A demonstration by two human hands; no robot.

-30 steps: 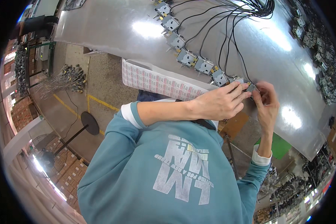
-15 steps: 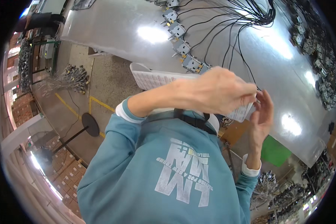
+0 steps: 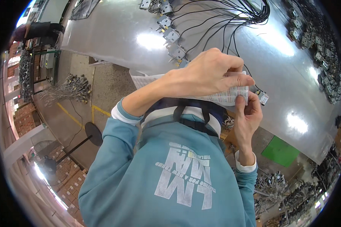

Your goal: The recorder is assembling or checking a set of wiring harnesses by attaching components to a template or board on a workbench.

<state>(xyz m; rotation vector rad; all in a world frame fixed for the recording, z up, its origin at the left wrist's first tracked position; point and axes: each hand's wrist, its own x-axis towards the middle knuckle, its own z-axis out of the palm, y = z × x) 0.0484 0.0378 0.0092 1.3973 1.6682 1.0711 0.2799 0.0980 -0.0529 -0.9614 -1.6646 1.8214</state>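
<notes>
A long white sheet of printed labels [image 3: 227,97] stretches in front of me, its left part curling away behind my left forearm. My right hand [image 3: 249,118] pinches the sheet's right end between thumb and fingers. Over that same end lies my left hand [image 3: 210,73], thumb and forefinger drawn together near the sheet's edge; whether a label is between them is hidden. Just past the sheet, a small grey module with a white label [image 3: 264,98] rests on the metal table, a black cable running to it.
Several grey modules [image 3: 172,36] line the metal table [image 3: 113,34], their black cables [image 3: 259,15] gathered in a bundle. More modules [image 3: 322,56] are heaped along the right side. A grey cloth [image 3: 85,8] lies at the far left, and a green panel [image 3: 280,151] is below the right edge.
The sheet's right end has come up and left and is spread flatter. My right hand has moved left and closed on it; my left hand has shifted slightly up and left.
</notes>
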